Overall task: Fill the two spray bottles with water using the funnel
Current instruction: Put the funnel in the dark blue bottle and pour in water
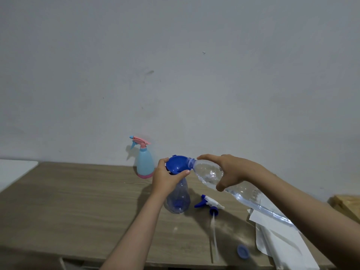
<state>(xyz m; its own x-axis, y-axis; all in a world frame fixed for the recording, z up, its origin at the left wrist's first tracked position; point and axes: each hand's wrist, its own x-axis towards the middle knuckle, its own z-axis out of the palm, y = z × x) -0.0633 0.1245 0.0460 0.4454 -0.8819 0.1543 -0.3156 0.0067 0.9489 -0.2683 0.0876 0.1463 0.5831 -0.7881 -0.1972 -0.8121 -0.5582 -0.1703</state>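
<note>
Your left hand [165, 177] and right hand [228, 173] are both bare: you wear no gloves, rings or bands that show. Your two forearms are bare as well, from the wrists down to the bottom edge of the head view, with no sleeve or cuff reaching into it. Your fingernails look short and plain on the thumbs and fingers that face the camera. No watch sits on either wrist. Nothing else of you shows.
</note>
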